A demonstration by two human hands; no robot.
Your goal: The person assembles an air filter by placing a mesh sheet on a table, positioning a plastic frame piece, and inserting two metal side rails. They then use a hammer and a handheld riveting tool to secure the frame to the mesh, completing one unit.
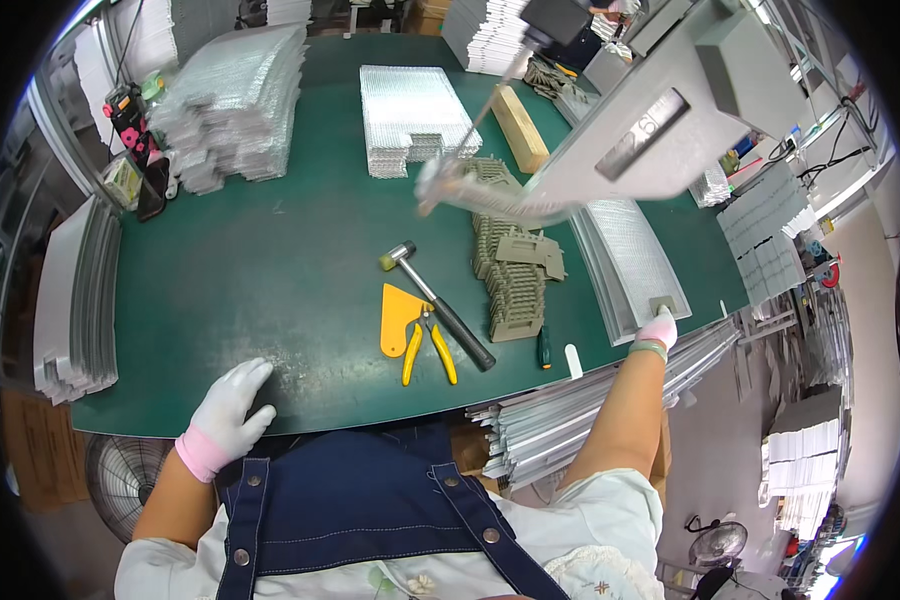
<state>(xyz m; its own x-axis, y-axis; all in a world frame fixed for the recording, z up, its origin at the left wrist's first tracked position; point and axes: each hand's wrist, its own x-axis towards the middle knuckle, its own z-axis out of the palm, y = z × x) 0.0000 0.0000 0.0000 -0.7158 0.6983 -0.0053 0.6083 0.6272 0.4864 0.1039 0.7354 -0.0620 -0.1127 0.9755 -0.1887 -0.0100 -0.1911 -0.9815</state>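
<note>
Your workbench [270, 260] is a green mat crowded at the edges. A tall stack of silvery foil sheets [232, 105] stands at the far left, and a smaller pile of the same sheets [410, 118] lies flat near the middle back. A wooden block [519, 127] rests just right of that pile. In the centre runs a row of grey-green cardboard pieces [510, 265], stacked on edge and reaching toward you. Beside it lie a hammer [438, 305] with a black grip, an orange scraper [398, 318] and yellow-handled pliers [428, 348], all close together. A big grey machine arm [660, 120] hangs over the right side, and a blurred foil piece [470, 190] is caught in motion below it, hiding part of the cardboard row.

Your right hand [658, 328], gloved in white, rests its fingers on the near end of a long silvery foil panel [625, 265]. That panel lies flat at the right of the mat, running away from you, ribbed and shiny, with its far end under the machine. I cannot tell whether the fingers pinch it or only press.

Your left hand [232, 405], also gloved, lies flat and spread on the mat's near edge, holding nothing, well apart from the tools.
</note>
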